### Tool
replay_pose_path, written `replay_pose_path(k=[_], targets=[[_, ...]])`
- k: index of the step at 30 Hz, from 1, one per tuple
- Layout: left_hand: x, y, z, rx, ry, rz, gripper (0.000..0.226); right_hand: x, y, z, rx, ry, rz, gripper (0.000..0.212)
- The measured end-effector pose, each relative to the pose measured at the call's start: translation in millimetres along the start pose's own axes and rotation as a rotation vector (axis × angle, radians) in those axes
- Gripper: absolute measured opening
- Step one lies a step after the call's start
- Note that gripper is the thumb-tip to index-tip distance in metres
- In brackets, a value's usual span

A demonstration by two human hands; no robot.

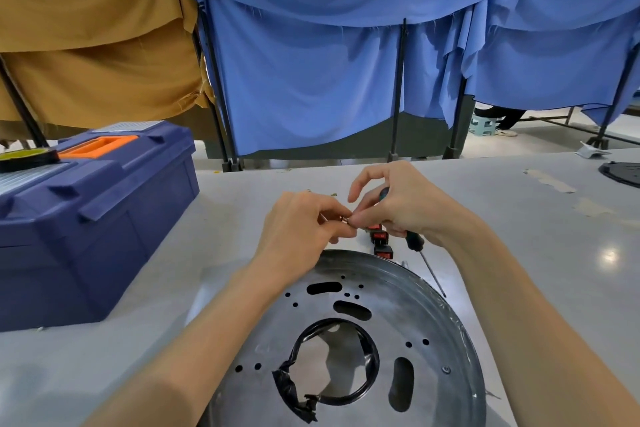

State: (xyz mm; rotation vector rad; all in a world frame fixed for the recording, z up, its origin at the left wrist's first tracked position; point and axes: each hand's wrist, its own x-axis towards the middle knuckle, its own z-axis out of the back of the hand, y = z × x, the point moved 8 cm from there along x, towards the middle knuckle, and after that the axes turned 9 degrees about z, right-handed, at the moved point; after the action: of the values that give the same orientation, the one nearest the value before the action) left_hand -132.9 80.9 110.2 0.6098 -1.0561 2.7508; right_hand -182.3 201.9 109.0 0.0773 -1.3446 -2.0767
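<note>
Both hands meet just above the table (pixel 519 236), at 12 o'clock from the plate (pixel 433 305). The left hand (pixel 298 229) pinches a small brassy part (pixel 345 219) between thumb and fingertips. The right hand (pixel 405 204) pinches the same part from the 3 o'clock side, and its other fingers curl round the screwdriver (pixel 415 241), whose shaft points toward 5 o'clock. The part is too small to tell what it is.

The step looks like seating or turning this part by fingertip. It would go best with the left hand as the fixed hold and only the right thumb and forefinger working. The hands should stay low over the table so a dropped part does not roll far. The shaft should stay clear of the red switches (pixel 381 241) just below the hands.

A toolbox (pixel 104 218) stands at 9 o'clock.
</note>
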Motion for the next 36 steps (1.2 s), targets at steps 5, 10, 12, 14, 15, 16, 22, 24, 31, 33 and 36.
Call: replay_pose_path(k=[5, 10, 12, 14, 15, 16, 22, 24, 31, 33, 36], targets=[[-1.3, 2.3, -6.0, -0.035, 0.023, 0.009, 0.013, 0.9, -4.7, -0.5, -0.039, 0.019, 0.017, 0.018], [0.2, 19.5, -6.5, 0.085, 0.02, 0.12, 0.012, 3.5, -11.1, 2.8, -0.236, -0.021, 0.035, 0.004], [-5.8, 21.2, -13.8, 0.165, 0.074, 0.133, 0.014, 3.1, -19.8, 1.9, -0.323, 0.007, -0.022, 0.006], [-12.2, 19.2, -20.8, 0.271, 0.117, 0.109, 0.015, 2.4, -28.9, -5.1, -0.348, 0.079, -0.072, 0.011], [-13.9, 19.2, -23.0, 0.309, 0.131, 0.1, 0.016, 2.8, -32.0, -8.8, -0.354, 0.099, -0.079, 0.013], [-14.4, 20.0, -24.2, 0.335, 0.14, 0.094, 0.017, 3.8, -34.1, -11.6, -0.359, 0.101, -0.076, 0.016], [-15.6, 21.7, -28.1, 0.439, 0.153, 0.053, 0.02, 12.1, -43.8, -24.1, -0.438, 0.051, -0.035, 0.037], [-15.8, 22.5, -27.1, 0.44, 0.142, 0.045, 0.021, 13.1, -46.2, -27.0, -0.459, 0.059, -0.022, 0.037], [-17.6, 21.7, -26.7, 0.428, 0.137, 0.022, 0.022, 14.6, -48.5, -32.6, -0.473, 0.062, 0.017, 0.054], [-18.5, 19.8, -27.8, 0.439, 0.142, 0.009, 0.02, 13.8, -47.9, -34.3, -0.479, 0.075, 0.021, 0.06], [-19.4, 17.5, -29.1, 0.448, 0.153, 0.0, 0.019, 12.4, -45.8, -36.2, -0.475, 0.094, 0.031, 0.064]])
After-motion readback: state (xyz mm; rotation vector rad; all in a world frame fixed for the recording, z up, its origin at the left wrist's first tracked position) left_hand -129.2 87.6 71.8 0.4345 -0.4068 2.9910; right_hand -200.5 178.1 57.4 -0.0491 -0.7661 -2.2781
